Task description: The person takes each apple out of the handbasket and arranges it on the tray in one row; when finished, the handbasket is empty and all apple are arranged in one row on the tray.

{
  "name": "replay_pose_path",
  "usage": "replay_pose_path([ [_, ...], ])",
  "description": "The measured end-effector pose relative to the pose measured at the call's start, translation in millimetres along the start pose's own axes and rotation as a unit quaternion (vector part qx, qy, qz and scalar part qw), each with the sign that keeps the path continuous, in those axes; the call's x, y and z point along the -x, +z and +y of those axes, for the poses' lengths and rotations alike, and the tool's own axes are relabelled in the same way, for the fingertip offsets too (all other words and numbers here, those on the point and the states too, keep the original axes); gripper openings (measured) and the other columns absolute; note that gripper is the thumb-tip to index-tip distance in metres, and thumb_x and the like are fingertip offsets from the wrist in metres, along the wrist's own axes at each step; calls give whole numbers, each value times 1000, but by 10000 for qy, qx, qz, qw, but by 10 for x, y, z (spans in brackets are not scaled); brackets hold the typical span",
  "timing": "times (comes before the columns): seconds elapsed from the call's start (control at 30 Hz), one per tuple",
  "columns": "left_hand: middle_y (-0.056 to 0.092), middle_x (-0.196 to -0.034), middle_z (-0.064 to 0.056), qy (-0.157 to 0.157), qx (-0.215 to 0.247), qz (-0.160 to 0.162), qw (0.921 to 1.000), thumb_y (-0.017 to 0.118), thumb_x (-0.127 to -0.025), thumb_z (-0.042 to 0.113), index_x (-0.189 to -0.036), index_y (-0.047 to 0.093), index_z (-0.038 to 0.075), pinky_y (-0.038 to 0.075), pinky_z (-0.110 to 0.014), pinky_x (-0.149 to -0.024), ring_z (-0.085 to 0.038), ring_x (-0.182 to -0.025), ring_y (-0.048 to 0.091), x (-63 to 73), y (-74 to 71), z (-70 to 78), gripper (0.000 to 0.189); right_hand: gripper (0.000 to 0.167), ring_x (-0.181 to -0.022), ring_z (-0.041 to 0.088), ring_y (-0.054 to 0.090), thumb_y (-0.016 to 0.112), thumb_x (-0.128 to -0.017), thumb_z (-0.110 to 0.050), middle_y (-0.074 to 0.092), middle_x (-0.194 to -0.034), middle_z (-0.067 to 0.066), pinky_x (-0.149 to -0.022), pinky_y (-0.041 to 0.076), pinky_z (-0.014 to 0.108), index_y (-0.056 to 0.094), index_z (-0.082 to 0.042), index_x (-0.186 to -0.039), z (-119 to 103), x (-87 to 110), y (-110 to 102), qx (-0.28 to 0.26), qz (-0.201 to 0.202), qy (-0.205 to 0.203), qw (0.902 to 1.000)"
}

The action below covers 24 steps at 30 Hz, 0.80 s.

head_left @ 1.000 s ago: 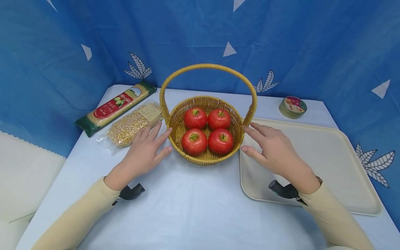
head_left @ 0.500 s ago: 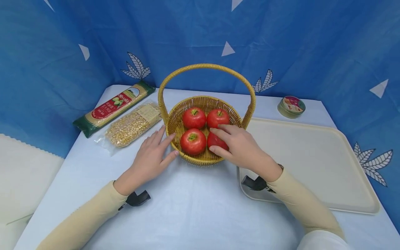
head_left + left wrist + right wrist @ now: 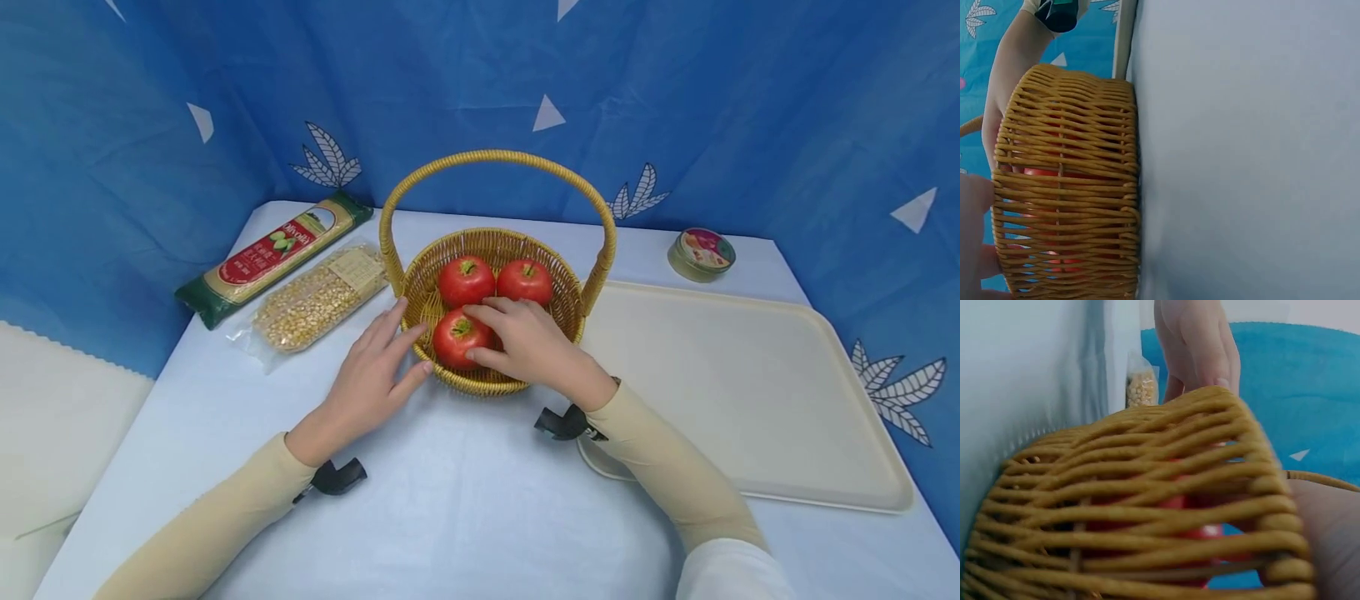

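Note:
A round woven basket (image 3: 487, 387) with a tall arched handle stands mid-table. Two red apples, the back left apple (image 3: 467, 282) and back right apple (image 3: 525, 282), lie behind the front left apple (image 3: 461, 340) inside it. My right hand (image 3: 528, 346) reaches over the basket's front right rim, its fingers and thumb spread at the right side of the front left apple. The front right part of the basket's inside is hidden under this hand. My left hand (image 3: 367, 375) has its fingers extended at the basket's left rim, with nothing held.
Left of the basket lie a bag of corn kernels (image 3: 315, 304) and a green-ended pasta pack (image 3: 273, 254). A beige tray (image 3: 750, 392) takes up the right side of the table. Behind it stands a small round tin (image 3: 701, 255). Blue cloth (image 3: 465, 75) hangs at the back.
My right hand has moved left from the basket's right rim, across the front right apple, to the front left apple. The left hand has shifted slightly right, closer against the rim.

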<state>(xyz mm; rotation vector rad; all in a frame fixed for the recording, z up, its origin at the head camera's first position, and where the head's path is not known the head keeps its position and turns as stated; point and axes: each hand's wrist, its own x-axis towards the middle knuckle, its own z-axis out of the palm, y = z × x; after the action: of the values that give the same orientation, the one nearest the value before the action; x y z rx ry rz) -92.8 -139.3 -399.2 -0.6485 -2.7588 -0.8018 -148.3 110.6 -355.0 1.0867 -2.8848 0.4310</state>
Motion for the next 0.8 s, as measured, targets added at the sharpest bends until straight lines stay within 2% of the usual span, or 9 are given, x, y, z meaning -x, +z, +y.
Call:
replay_pose_path([
  [0.17, 26, -167, -22, 118, 290, 157, 9994, 66, -97, 30, -141, 58, 5, 33, -67, -118, -46, -149, 34, -6, 54, -41, 52, 59, -121, 27, 65, 76, -91, -43, 68, -133, 11, -106, 51, 56, 61, -15, -141, -24, -45, 42, -188, -53, -71, 9998],
  [0.4, 22, -169, -20, -3, 534, 114, 9985, 65, -99, 32, -141, 57, 6, 34, -67, -117, -45, -149, 34, 14, 73, -47, 50, 57, -129, 26, 62, 73, -93, -40, 66, -138, 10, -116, 40, 62, 58, -17, -143, -91, -107, 54, -325, -241, -27, 9992],
  [0.63, 20, -170, -18, -100, 595, 47, 9982, 63, -100, 34, -143, 56, 7, 32, -68, -118, -44, -151, 31, 13, 95, -51, 51, 58, -119, 25, 66, 72, -94, -37, 59, -143, 13, -99, 59, 48, 55, -18, -146, -136, -164, 124, -561, -265, -44, 9981],
  [0.8, 20, -170, -19, -112, 591, 65, 9982, 62, -100, 33, -141, 57, 6, 33, -69, -116, -44, -151, 32, 12, 95, -50, 49, 60, -123, 29, 64, 74, -93, -37, 52, -148, 16, -102, 57, 50, 54, -18, -147, -183, -191, 169, -605, -293, -115, 9977],
])
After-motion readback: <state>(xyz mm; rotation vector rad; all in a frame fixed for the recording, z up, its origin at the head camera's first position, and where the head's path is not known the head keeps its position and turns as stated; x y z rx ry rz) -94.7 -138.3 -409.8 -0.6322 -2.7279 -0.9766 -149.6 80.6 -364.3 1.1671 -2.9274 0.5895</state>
